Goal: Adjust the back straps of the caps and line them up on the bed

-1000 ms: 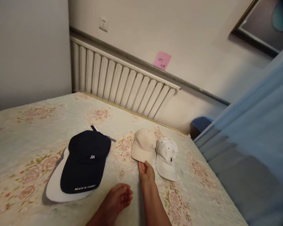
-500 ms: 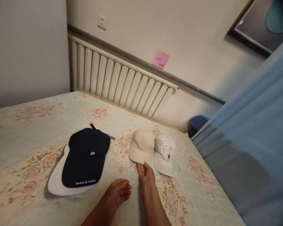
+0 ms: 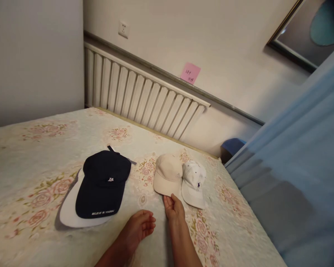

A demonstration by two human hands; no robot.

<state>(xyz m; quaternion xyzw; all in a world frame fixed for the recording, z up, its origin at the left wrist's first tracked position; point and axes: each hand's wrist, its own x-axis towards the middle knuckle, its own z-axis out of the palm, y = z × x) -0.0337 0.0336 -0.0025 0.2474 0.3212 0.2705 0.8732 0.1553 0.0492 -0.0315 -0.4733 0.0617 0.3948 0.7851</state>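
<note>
Navy cap (image 3: 102, 183) (white lettering) over a white one (image 3: 69, 213); beige cap (image 3: 167, 174); rose-patterned pale-green bedspread (image 3: 44, 148).

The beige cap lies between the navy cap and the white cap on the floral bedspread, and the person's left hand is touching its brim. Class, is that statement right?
Not quite. The head view shows the right hand at the brim of the beige cap; the left hand rests loosely curled on the bedspread, touching no cap. The rest holds: it lies between the navy cap and the white cap.
</note>
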